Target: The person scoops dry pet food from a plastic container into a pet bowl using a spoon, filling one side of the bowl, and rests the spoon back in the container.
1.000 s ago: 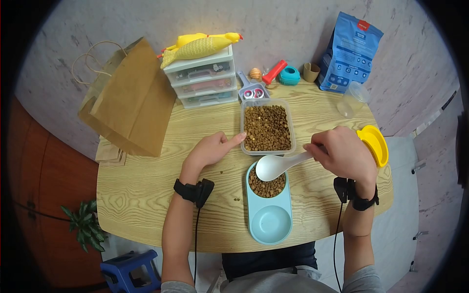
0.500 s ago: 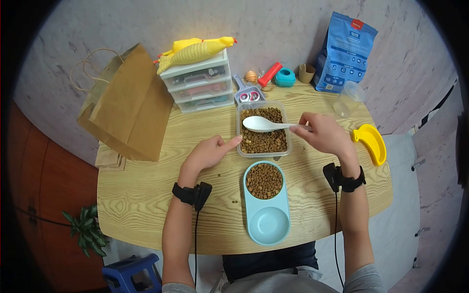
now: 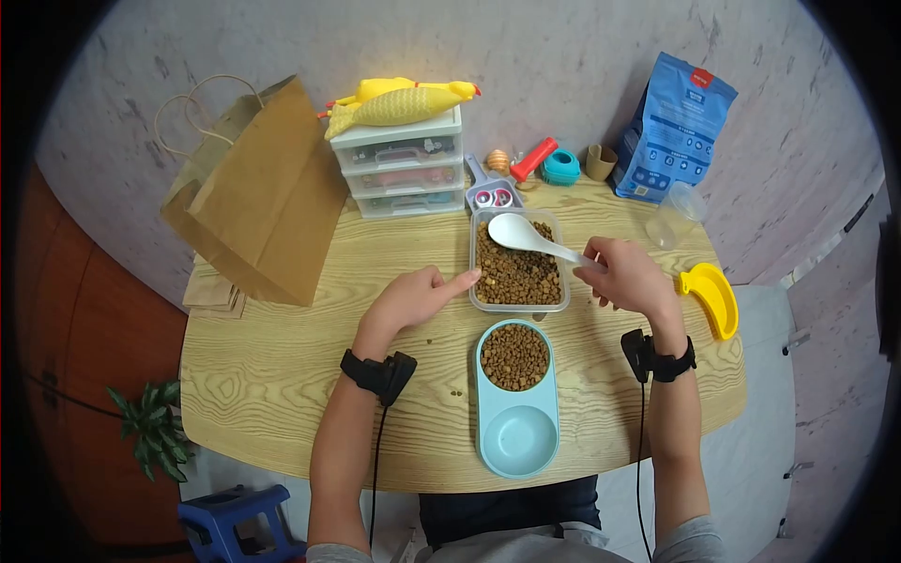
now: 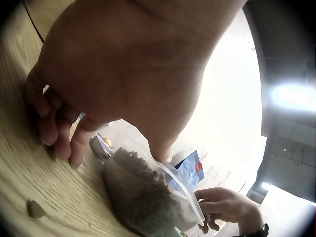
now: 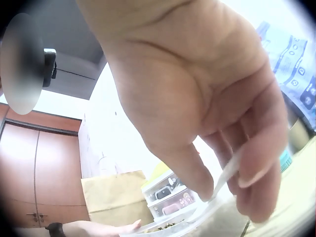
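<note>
A white spoon (image 3: 518, 234) lies over the kibble in a clear plastic container (image 3: 522, 307), its bowl near the far edge. My right hand (image 3: 632, 274) pinches the spoon's handle between thumb and fingers, just right of the container; the right wrist view shows this pinch too. On the opposite side, my left hand (image 3: 413, 298) rests its thumb at the container's left rim. Its other fingers (image 4: 61, 138) hang relaxed by the tabletop in the left wrist view. In front stands a light blue double pet bowl (image 3: 518, 396), the far basin heaped with kibble (image 3: 514, 357).
Behind the container are a scoop (image 3: 481, 183), a red-handled item (image 3: 534, 159) and a teal brush (image 3: 560, 167). Left are drawers (image 3: 404, 178) topped by yellow toys and a paper bag (image 3: 267, 188). Right are a blue food bag (image 3: 671, 131), clear cup (image 3: 676, 216) and yellow banana-shaped dish (image 3: 718, 298).
My right hand has carried the spoon from above the pet bowl's filled basin back to the kibble container. The left hand keeps its thumb at the rim.
</note>
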A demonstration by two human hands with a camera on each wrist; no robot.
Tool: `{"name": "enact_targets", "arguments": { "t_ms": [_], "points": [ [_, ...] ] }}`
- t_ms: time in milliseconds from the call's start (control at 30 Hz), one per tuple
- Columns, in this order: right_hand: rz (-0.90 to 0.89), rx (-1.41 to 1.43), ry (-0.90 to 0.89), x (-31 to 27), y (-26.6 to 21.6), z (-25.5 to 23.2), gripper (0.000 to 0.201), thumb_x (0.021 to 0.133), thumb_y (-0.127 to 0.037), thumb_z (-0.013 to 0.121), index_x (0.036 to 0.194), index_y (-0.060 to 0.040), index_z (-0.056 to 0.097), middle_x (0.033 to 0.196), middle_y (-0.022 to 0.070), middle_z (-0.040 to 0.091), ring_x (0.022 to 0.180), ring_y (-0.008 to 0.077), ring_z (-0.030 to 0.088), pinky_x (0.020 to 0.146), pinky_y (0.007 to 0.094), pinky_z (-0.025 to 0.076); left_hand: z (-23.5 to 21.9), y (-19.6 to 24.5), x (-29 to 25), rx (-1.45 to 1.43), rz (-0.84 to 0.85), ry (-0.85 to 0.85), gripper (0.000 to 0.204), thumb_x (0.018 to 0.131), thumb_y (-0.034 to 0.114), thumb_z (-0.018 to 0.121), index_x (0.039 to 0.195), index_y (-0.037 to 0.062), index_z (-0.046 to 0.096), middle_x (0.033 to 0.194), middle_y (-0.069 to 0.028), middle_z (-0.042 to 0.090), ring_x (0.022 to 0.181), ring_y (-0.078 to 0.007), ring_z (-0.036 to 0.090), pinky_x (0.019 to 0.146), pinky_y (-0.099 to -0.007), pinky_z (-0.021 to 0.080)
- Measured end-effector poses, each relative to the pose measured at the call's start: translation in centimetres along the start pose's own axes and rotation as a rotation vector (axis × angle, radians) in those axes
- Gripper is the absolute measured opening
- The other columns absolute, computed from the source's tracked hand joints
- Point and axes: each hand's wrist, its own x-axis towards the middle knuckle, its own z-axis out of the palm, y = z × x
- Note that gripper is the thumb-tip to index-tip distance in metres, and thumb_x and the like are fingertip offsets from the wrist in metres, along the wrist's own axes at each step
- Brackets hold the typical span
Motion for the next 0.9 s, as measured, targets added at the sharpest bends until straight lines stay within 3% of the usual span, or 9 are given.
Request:
{"name": "enact_targets", "arguments": {
  "t_ms": [100, 167, 300, 467, 567, 633, 767, 833, 900],
  "points": [
    [-0.035, -0.042, -0.029, 0.0, 0.4, 0.4, 0.023, 0.093, -0.022, 0.070, 0.094, 0.0011, 0.065, 0.072, 0.0113, 0.070, 0.063, 0.0203, 0.070, 0.056, 0.0331, 0.054, 0.0, 0.3, -0.2, 0.014, -0.004, -0.005, 0.085, 0.087, 0.082, 0.051, 0.083, -0.0010, 0.066, 0.075, -0.0162, 0.065, 0.072, -0.0258, 0.061, 0.070, -0.0363, 0.050],
    [-0.179, -0.388, 0.173, -0.5, 1.0, 0.8, 0.020, 0.091, -0.020, 0.073, 0.094, -0.0015, 0.066, 0.078, 0.0118, 0.070, 0.073, 0.0260, 0.070, 0.065, 0.0377, 0.054, 0.2, 0.3, -0.2, 0.021, 0.003, 0.003, 0.086, 0.087, 0.083, 0.050, 0.083, -0.0013, 0.066, 0.076, -0.0175, 0.066, 0.074, -0.0270, 0.062, 0.070, -0.0370, 0.051],
    [-0.430, -0.352, 0.489, -2.5, -0.8, 0.8, 0.024, 0.086, -0.023, 0.076, 0.097, -0.0034, 0.066, 0.090, 0.0144, 0.071, 0.085, 0.0328, 0.069, 0.073, 0.0424, 0.055, 0.4, 1.2, -0.5, 0.064, -0.010, 0.022, 0.092, 0.084, 0.087, 0.048, 0.085, -0.0035, 0.067, 0.077, -0.0214, 0.068, 0.076, -0.0310, 0.066, 0.073, -0.0388, 0.052],
    [-0.565, -0.188, 0.208, -3.0, -3.1, 4.1, 0.024, 0.083, -0.019, 0.076, 0.100, -0.0073, 0.064, 0.091, 0.0130, 0.069, 0.086, 0.0321, 0.070, 0.071, 0.0444, 0.055, 1.5, 1.8, -0.6, 0.158, -0.027, 0.092, 0.102, 0.082, 0.091, 0.042, 0.089, -0.0065, 0.069, 0.081, -0.0263, 0.069, 0.082, -0.0355, 0.070, 0.077, -0.0417, 0.054],
    [-0.577, -0.281, 0.215, -2.4, -2.7, 5.7, 0.024, 0.083, -0.020, 0.076, 0.099, -0.0073, 0.063, 0.090, 0.0116, 0.070, 0.085, 0.0312, 0.070, 0.070, 0.0438, 0.055, 1.5, 1.9, -0.7, 0.185, -0.044, 0.101, 0.105, 0.083, 0.092, 0.035, 0.091, -0.0062, 0.069, 0.085, -0.0274, 0.071, 0.089, -0.0376, 0.071, 0.081, -0.0443, 0.054],
    [-0.581, -0.333, 0.229, -1.8, -2.2, 6.4, 0.024, 0.084, -0.021, 0.076, 0.096, -0.0067, 0.062, 0.089, 0.0108, 0.070, 0.083, 0.0314, 0.070, 0.067, 0.0436, 0.055, 1.3, 1.8, -0.6, 0.202, -0.073, 0.023, 0.113, 0.085, 0.092, 0.024, 0.113, -0.0073, 0.070, 0.108, -0.0295, 0.071, 0.108, -0.0393, 0.069, 0.095, -0.0476, 0.052],
    [-0.567, -0.366, 0.282, -1.7, -1.6, 7.2, 0.024, 0.086, -0.026, 0.075, 0.091, -0.0071, 0.061, 0.084, 0.0088, 0.069, 0.077, 0.0302, 0.069, 0.065, 0.0409, 0.054, 1.4, 0.9, 0.3, 0.150, -0.088, -0.030, 0.112, 0.088, 0.090, 0.019, 0.115, -0.0065, 0.069, 0.111, -0.0289, 0.071, 0.111, -0.0390, 0.068, 0.097, -0.0477, 0.051],
    [-0.571, -0.394, 0.284, -1.5, -1.6, 7.0, 0.027, 0.087, -0.028, 0.075, 0.090, -0.0068, 0.060, 0.084, 0.0090, 0.069, 0.076, 0.0307, 0.069, 0.064, 0.0417, 0.054, 1.4, 0.9, 0.2, 0.153, -0.042, 0.062, 0.101, 0.091, 0.087, 0.019, 0.080, -0.0018, 0.067, 0.080, -0.0229, 0.069, 0.087, -0.0363, 0.069, 0.085, -0.0464, 0.051],
    [-0.563, -0.410, 0.239, -1.7, -1.3, 6.5, 0.029, 0.087, -0.029, 0.074, 0.089, -0.0055, 0.056, 0.083, 0.0112, 0.068, 0.077, 0.0319, 0.069, 0.064, 0.0449, 0.053, 0.6, 1.5, -0.3, 0.152, -0.072, -0.012, 0.105, 0.090, 0.088, 0.019, 0.097, -0.0039, 0.068, 0.094, -0.0254, 0.070, 0.098, -0.0375, 0.069, 0.091, -0.0472, 0.051]
  ]
}}
